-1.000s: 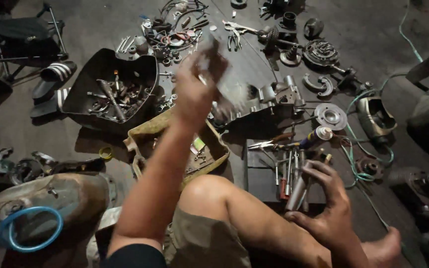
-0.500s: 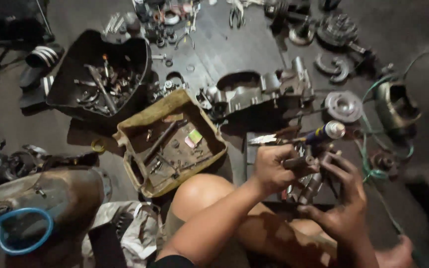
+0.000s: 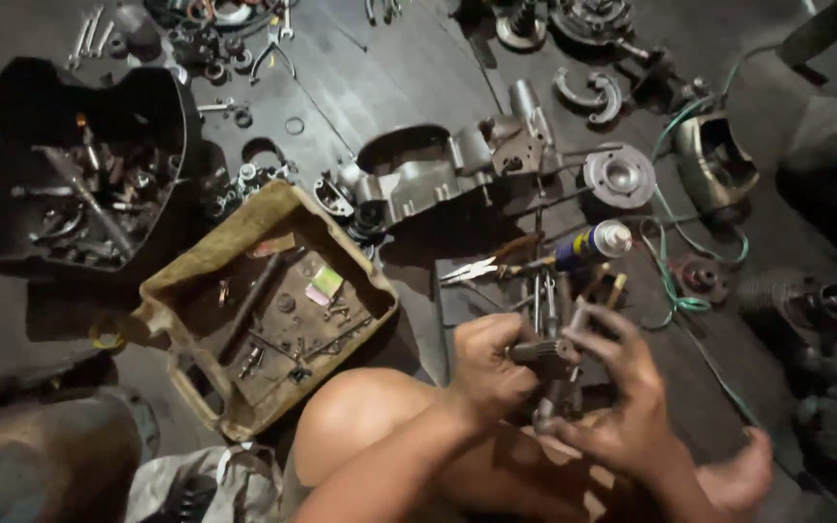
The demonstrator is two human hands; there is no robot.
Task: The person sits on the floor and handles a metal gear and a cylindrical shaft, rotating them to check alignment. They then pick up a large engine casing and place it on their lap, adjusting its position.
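Head view, stock as I count it from my remote seat.

Item: left hand (image 3: 489, 363), fingers curled together and clamped on a small metal part (image 3: 539, 351). Position: low centre, above the bare knee (image 3: 360, 421).

Item: right hand (image 3: 622, 387), fingers spread and bent, tips touching the same part from the other side; thumb and forefinger close on its upper end. I cannot tell how firmly it grips.

Item: the part itself. Grey, shaft-like, held between both hands, just over a dark tool tray (image 3: 496, 291) on the floor. Its exact kind is too blurred for me to tell.

Item: tools standing in that tray, just beyond the hands: pliers (image 3: 481, 267) with orange grips, a blue and yellow spray can (image 3: 588, 244) lying on its side, several upright drivers (image 3: 544, 295).

Item: tan tub (image 3: 196, 276), left of the hands, tilted square to me, holding screws, a rod, a green tag.

Item: black bin (image 3: 162, 107), upper left, holding wrenches and loose metal.

Item: engine case (image 3: 428, 174), grey, centre, beyond the tub.

Item: round flanged disc (image 3: 619, 176), right of the case.

Item: green cord (image 3: 667, 261), looping across the floor at right.

Item: headlamp shell (image 3: 714, 160), upper right, near the cord.

Item: bare foot (image 3: 743, 475), lower right, beside the right hand.
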